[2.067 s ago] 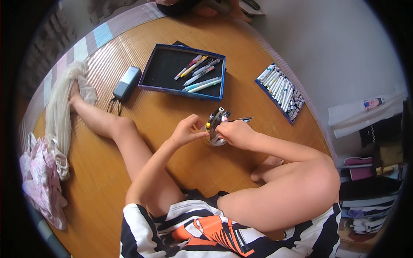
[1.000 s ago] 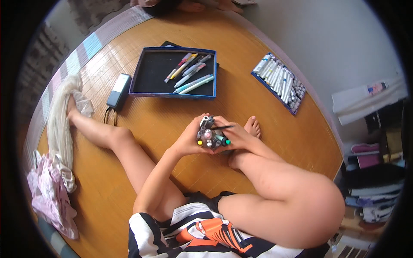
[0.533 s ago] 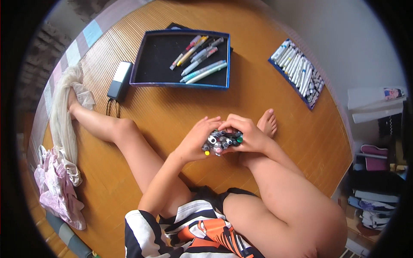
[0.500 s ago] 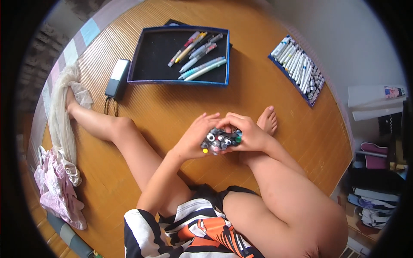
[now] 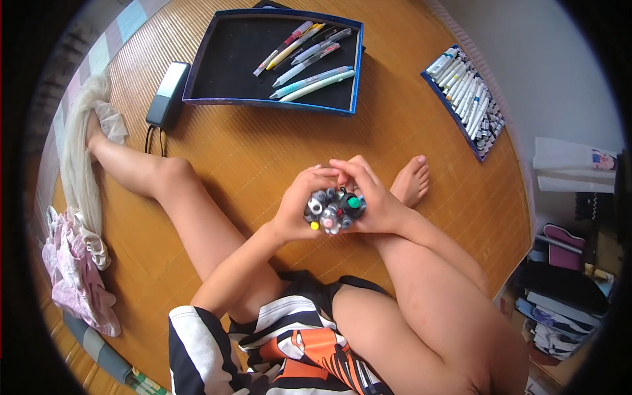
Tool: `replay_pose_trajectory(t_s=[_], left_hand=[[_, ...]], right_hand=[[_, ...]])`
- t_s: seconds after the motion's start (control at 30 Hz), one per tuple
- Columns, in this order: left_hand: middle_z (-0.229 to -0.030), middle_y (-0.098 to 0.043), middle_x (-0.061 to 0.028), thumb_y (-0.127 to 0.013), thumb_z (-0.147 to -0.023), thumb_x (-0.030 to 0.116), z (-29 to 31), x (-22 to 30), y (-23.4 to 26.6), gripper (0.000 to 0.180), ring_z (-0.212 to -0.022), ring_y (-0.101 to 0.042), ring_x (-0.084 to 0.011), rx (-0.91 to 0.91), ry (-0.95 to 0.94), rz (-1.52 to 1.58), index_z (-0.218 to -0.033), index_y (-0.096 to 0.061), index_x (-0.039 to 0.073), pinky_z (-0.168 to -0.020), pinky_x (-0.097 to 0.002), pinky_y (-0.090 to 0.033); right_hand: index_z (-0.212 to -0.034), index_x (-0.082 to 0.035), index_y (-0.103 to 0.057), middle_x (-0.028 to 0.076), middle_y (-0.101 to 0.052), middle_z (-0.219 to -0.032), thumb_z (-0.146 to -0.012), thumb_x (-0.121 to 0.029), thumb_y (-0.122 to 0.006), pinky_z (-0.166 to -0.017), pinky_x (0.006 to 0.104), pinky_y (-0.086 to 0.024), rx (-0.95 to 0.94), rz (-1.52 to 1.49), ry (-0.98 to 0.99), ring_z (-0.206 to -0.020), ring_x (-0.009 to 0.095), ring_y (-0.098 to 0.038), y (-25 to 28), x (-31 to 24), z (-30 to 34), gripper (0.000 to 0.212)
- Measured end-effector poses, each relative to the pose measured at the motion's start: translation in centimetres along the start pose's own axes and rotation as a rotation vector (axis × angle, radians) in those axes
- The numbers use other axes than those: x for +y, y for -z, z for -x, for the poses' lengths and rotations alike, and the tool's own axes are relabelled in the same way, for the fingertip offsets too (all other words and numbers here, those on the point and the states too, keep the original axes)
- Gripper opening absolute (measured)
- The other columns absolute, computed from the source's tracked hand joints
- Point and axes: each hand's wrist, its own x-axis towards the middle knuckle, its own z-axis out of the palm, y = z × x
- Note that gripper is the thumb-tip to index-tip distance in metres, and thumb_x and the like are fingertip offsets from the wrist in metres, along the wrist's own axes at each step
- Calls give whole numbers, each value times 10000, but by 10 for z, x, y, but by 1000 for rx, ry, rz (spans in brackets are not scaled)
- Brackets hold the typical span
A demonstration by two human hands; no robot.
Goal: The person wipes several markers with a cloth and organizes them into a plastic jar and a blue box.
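A thick bundle of pens (image 5: 332,212) stands between my two hands, ends pointing up at me; grey, black and white ends show, with a yellow, a pink and a green one among them. My left hand (image 5: 294,205) wraps its left side. Around the right side curls my right hand (image 5: 380,201), and the fingers of both meet at the far side. The lower lengths of the pens are hidden. Beyond my hands lies a shallow blue-edged box (image 5: 224,72) with a black inside, holding several loose pens (image 5: 306,64) at its right.
At the far right a blue tray (image 5: 453,120) is packed with white markers (image 5: 471,99). A dark and silver device (image 5: 164,99) with a cord loop lies left of the box. My legs flank my hands on the wooden mat (image 5: 263,145); pink cloth (image 5: 76,276) lies at left.
The bundle stays in both hands, but its ends have shifted: the green one now sits higher and nearer the middle. The view has moved slightly, so the box appears higher.
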Motion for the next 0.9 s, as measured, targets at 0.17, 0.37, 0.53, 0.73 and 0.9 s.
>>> replay_pose_trajectory(t_s=[0.17, 0.37, 0.53, 0.73, 0.9], left_hand=[[-837, -534, -68, -681, -483, 149, 10, 7, -9, 480, -830, -516, -231, 152, -4, -148, -891, -445, 62, -853, -428, -284], [-853, -536, -58, -712, -482, 195, 20, 5, -12, 525, -851, -514, -222, 132, 30, -143, -905, -419, 88, -879, -447, -235], [-932, -515, -68, -723, -490, 212, 29, 12, -11, 543, -990, -444, -242, 140, 98, -205, -905, -390, 104, -889, -470, -188], [-893, -532, -63, -704, -484, 231, 28, 17, -10, 512, -887, -503, -214, 91, 149, -326, -890, -437, 70, -887, -421, -230], [-839, -568, -86, -689, -520, 231, 35, 22, -9, 466, -766, -553, -208, 13, 45, -361, -877, -439, 66, -867, -409, -271]], right_hand=[[-1039, -47, -400, 96, -402, -851, -481, -149, -721, -641, 263, -395, -37, 6, 1, -706, 205, -472, 0, 3, 1, 652], [-1017, -93, -426, 94, -411, -853, -513, -209, -698, -581, 319, -429, -66, 139, -13, -730, 263, -499, -1, -2, 3, 584], [-978, -101, -428, 80, -426, -851, -549, -205, -660, -528, 326, -436, -198, 335, 80, -681, 242, -516, 1, -2, 7, 498], [-872, -51, -449, 82, -438, -834, -582, -196, -631, -495, 310, -435, -208, 330, 101, -656, 237, -523, 0, 0, 6, 372], [-803, -38, -476, 80, -451, -783, -591, -193, -618, -471, 294, -429, -304, 329, 219, -615, 227, -525, 3, 1, 10, 299]])
